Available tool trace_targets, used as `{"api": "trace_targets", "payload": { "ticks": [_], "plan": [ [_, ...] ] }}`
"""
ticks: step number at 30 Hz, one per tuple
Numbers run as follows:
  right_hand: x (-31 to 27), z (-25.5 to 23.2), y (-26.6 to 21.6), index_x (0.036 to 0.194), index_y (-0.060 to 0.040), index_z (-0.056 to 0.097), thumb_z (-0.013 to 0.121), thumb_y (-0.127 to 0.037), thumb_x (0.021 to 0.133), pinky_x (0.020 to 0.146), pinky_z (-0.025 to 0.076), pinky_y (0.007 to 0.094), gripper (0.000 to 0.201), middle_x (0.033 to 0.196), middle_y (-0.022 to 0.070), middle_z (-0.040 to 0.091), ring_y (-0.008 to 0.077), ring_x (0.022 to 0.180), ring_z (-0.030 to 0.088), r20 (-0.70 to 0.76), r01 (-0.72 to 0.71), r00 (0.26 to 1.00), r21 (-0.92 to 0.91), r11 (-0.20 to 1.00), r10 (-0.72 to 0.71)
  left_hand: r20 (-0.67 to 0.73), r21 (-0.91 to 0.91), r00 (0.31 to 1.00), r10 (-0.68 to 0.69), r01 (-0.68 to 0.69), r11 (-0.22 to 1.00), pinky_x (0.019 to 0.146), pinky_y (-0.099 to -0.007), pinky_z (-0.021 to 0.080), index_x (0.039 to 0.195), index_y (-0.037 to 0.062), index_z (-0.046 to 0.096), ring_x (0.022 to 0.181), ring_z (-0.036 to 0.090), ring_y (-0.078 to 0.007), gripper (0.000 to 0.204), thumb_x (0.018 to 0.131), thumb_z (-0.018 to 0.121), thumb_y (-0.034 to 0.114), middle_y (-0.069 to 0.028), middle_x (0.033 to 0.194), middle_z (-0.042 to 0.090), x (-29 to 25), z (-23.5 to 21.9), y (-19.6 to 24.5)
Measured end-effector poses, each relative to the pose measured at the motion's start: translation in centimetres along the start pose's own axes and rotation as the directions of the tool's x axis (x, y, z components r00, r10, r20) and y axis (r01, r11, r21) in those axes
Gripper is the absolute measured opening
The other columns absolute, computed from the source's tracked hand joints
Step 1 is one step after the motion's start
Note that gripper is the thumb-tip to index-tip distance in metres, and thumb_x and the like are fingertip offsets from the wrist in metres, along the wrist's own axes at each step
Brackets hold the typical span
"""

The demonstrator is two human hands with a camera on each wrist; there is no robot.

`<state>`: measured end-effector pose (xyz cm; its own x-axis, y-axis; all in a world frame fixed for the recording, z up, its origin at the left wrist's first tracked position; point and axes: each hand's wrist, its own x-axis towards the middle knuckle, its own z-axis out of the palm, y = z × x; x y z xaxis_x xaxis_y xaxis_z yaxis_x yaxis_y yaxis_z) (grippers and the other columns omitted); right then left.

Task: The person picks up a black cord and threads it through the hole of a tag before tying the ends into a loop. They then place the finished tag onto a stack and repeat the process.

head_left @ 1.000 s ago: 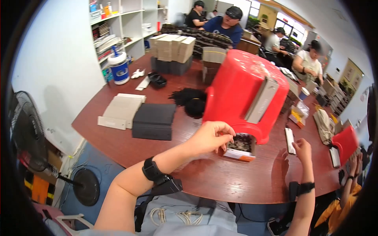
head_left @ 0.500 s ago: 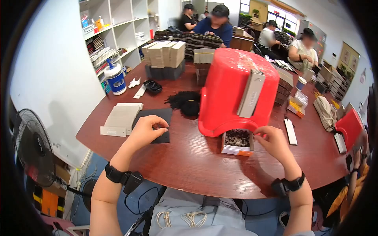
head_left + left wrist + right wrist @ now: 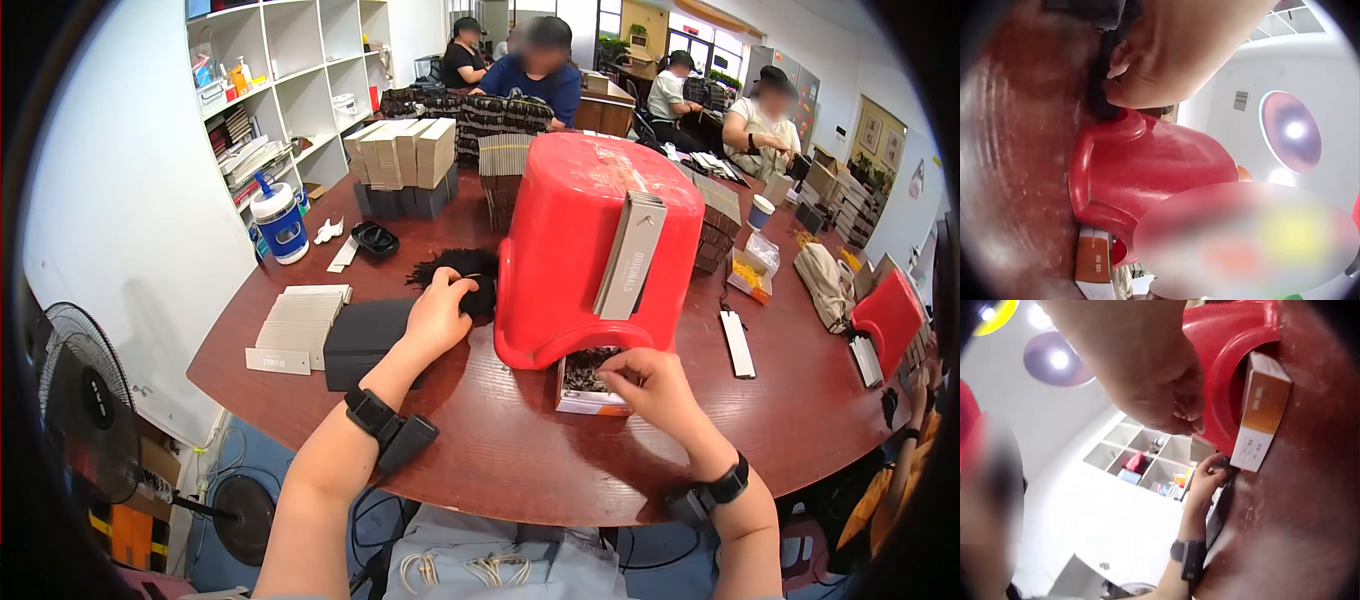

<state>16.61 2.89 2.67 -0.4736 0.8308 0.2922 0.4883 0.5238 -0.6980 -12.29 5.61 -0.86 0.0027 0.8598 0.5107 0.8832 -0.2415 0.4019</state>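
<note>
My left hand [image 3: 438, 318] reaches over a fluffy black bundle [image 3: 480, 285] beside the red stool, its fingers bent and the thumb apart from the index finger. In the left wrist view, the fingertips lie close to the black material. My right hand [image 3: 655, 388] is above a small white-and-orange box [image 3: 592, 406], thumb and index finger close together near the small dark and pale pieces [image 3: 585, 370] inside. I cannot tell whether those fingertips pinch a piece. The box stands partly under the arched opening of the upside-down red stool [image 3: 570, 260]. Long grey tags [image 3: 628, 260] hang on the stool's front.
Left of the stool lie fanned beige tags [image 3: 297, 320] and a dark grey stack [image 3: 352, 340]. Farther back are stacked beige cards [image 3: 405, 150], a black dish [image 3: 375, 238] and a blue-and-white jug [image 3: 278, 218]. White strips [image 3: 738, 342] lie at right. Other people sit beyond.
My left hand first moved left from the box to over the dark stack, then forward to the black bundle. My right hand came in from the right to above the box.
</note>
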Motion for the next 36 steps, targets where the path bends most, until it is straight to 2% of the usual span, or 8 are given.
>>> {"api": "trace_targets", "payload": {
  "ticks": [2, 4, 12, 19, 21, 28, 32, 36],
  "plan": [
    [-0.2, 1.1, -1.8, 0.076, -0.0043, 0.060, 0.062, -0.012, 0.069, 0.048, 0.042, 0.0269, 0.011, 0.065, 0.0087, 0.056, 0.0183, 0.051, 0.055, 0.022, 0.123, 0.992, 0.081, 0.989, -0.126, 0.004, 0.064, 1.000, -0.013, 0.013, 0.998, 0.064, -0.0307, 0.044, 0.093, 0.0065, 0.054, 0.067, 0.052, -0.0204, 0.035, 0.059, 0.054, 0.000, -0.0094, 0.096, 0.044, -0.4, 0.5, -0.5],
    [0.9, 2.1, -4.3, 0.075, -0.0058, 0.058, 0.060, -0.012, 0.069, 0.054, 0.044, 0.0323, 0.009, 0.067, 0.0092, 0.057, 0.0246, 0.062, 0.057, 0.057, 0.311, 0.950, -0.146, 0.939, -0.306, -0.047, 0.071, 0.999, -0.021, 0.025, 0.997, 0.064, -0.0305, 0.044, 0.093, 0.0064, 0.054, 0.067, 0.052, -0.0195, 0.035, 0.059, 0.054, 0.000, -0.0090, 0.093, 0.046, -0.5, 0.6, -0.9],
    [10.7, 12.1, -5.6, 0.073, -0.0050, 0.060, 0.058, -0.020, 0.068, 0.060, 0.046, 0.0362, 0.016, 0.070, 0.0115, 0.058, 0.0274, 0.069, 0.057, 0.102, 0.198, 0.980, -0.546, 0.814, -0.170, -0.154, -0.078, 0.982, -0.108, 0.097, 0.992, 0.065, -0.0294, 0.044, 0.089, 0.0033, 0.056, 0.066, 0.054, -0.0196, 0.027, 0.062, 0.053, 0.000, -0.0101, 0.088, 0.052, -0.3, -0.9, -1.8],
    [13.6, 15.6, -5.1, 0.066, -0.0023, 0.060, 0.059, -0.025, 0.069, 0.055, 0.047, 0.0358, 0.023, 0.068, 0.0144, 0.059, 0.0281, 0.064, 0.059, 0.039, 0.080, 0.997, -0.662, 0.745, -0.073, -0.208, -0.188, 0.959, -0.195, 0.156, 0.970, 0.067, -0.0303, 0.045, 0.085, 0.0029, 0.058, 0.068, 0.056, -0.0209, 0.020, 0.066, 0.053, 0.002, -0.0107, 0.086, 0.054, -0.5, -1.3, -1.8],
    [13.8, 16.0, -4.8, 0.069, -0.0059, 0.062, 0.057, -0.011, 0.067, 0.055, 0.049, 0.0303, 0.008, 0.072, 0.0108, 0.061, 0.0239, 0.068, 0.061, 0.037, 0.069, 0.997, -0.755, 0.652, -0.063, -0.219, -0.185, 0.956, -0.195, 0.156, 0.970, 0.067, -0.0304, 0.045, 0.084, 0.0030, 0.058, 0.068, 0.055, -0.0208, 0.019, 0.066, 0.053, 0.002, -0.0106, 0.086, 0.055, -0.3, -1.3, -1.7],
    [13.7, 16.3, -5.2, 0.075, -0.0034, 0.055, 0.055, -0.010, 0.069, 0.053, 0.049, 0.0315, 0.009, 0.067, 0.0109, 0.060, 0.0245, 0.062, 0.061, -0.095, 0.060, 0.981, -0.685, 0.726, -0.171, -0.251, -0.219, 0.942, -0.224, 0.170, 0.961, 0.066, -0.0311, 0.045, 0.081, 0.0030, 0.059, 0.067, 0.055, -0.0212, 0.015, 0.067, 0.054, 0.004, -0.0105, 0.084, 0.055, -0.2, -1.8, -1.6],
    [14.4, 16.9, -4.0, 0.078, -0.0041, 0.052, 0.053, -0.010, 0.070, 0.053, 0.049, 0.0319, 0.010, 0.078, 0.0127, 0.054, 0.0243, 0.066, 0.059, 0.067, 0.271, 0.944, -0.720, 0.639, -0.324, -0.270, -0.216, 0.930, -0.248, 0.193, 0.957, 0.066, -0.0311, 0.045, 0.080, 0.0031, 0.059, 0.068, 0.055, -0.0214, 0.014, 0.068, 0.054, 0.004, -0.0112, 0.084, 0.055, -0.2, -2.0, -1.8],
    [14.7, 16.6, -3.5, 0.076, -0.0060, 0.053, 0.052, -0.008, 0.070, 0.054, 0.048, 0.0335, 0.007, 0.081, 0.0120, 0.051, 0.0254, 0.065, 0.058, 0.103, 0.313, 0.937, -0.669, 0.674, -0.333, -0.251, -0.251, 0.932, -0.260, 0.197, 0.948, 0.066, -0.0312, 0.045, 0.080, 0.0029, 0.059, 0.068, 0.056, -0.0211, 0.013, 0.068, 0.053, 0.004, -0.0110, 0.084, 0.055, -0.1, -1.7, -1.8]
  ]
}}
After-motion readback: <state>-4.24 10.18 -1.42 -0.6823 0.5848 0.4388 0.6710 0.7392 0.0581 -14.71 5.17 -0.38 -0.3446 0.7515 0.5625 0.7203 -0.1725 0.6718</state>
